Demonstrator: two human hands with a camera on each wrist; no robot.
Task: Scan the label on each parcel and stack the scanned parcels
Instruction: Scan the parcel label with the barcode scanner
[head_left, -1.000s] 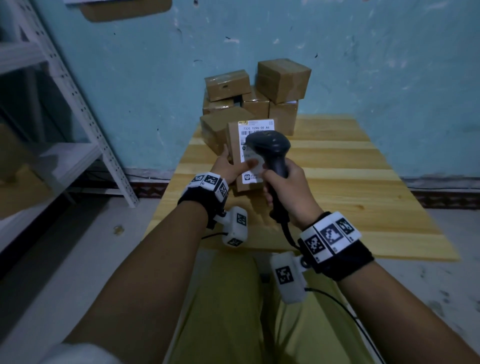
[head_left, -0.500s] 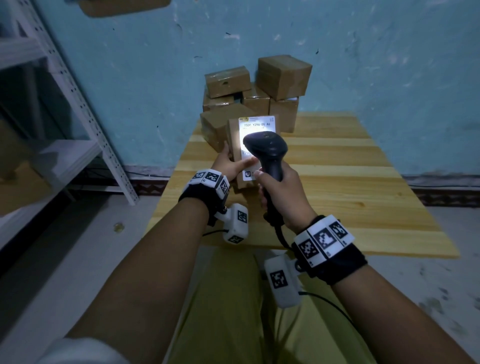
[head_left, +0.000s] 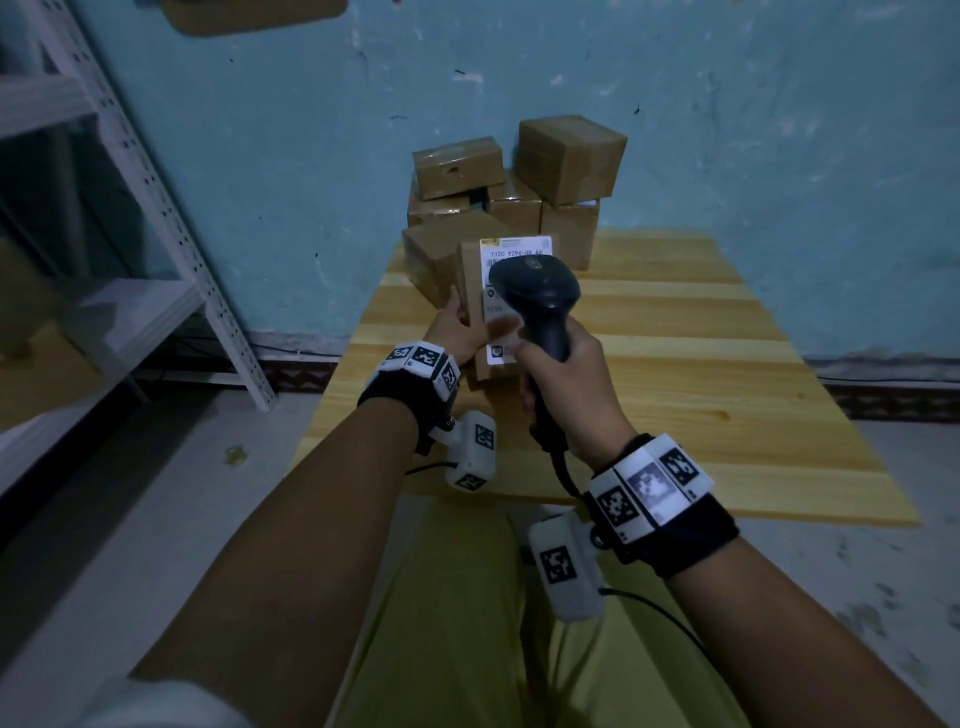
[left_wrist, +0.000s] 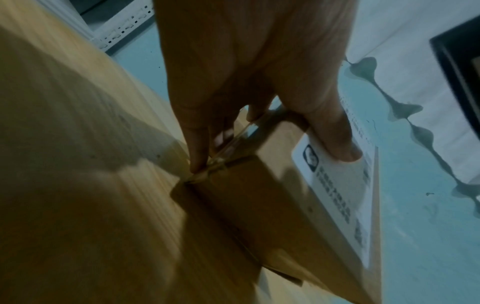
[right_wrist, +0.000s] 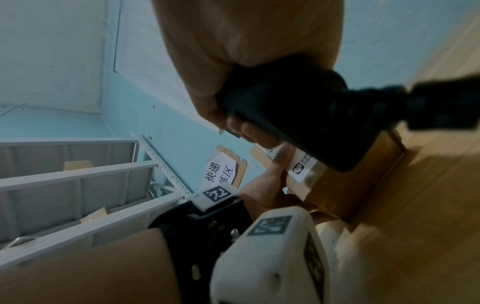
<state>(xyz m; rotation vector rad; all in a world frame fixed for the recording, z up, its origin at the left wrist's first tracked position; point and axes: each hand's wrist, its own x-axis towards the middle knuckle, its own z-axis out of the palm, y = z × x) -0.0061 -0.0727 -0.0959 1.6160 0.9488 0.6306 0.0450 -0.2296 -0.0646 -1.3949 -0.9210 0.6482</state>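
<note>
— Parcel (head_left: 470, 291) first: where does it stand?

— On the near half of the wooden table (head_left: 691, 358), on end, with its white label (head_left: 511, 252) turned toward the person. Its lower end meets the boards in the left wrist view.

— And the left hand (head_left: 460, 332)?

— It grips the parcel's left side. The thumb (left_wrist: 335, 133) lies pressed across the label face, and the other fingers (left_wrist: 197, 144) are curled round the taped edge behind it.

— What does the right hand (head_left: 571, 379) hold?

— A black barcode scanner (head_left: 540, 296), with all the fingers wrapped tightly round its handle. The scanner's head sits just in front of the label and hides the label's middle, and its cable (head_left: 566, 473) drops from the bottom of the handle past the wrist.

— Are there other parcels?

— A pile of brown boxes (head_left: 566, 156) stands at the far end of the table against the blue wall (head_left: 779, 130), some resting on others. One larger box (head_left: 436, 249) sits right behind the held parcel; whether the two touch cannot be told.

— Anything off the table?

— A white metal shelf rack (head_left: 171, 218) stands to the left.
</note>
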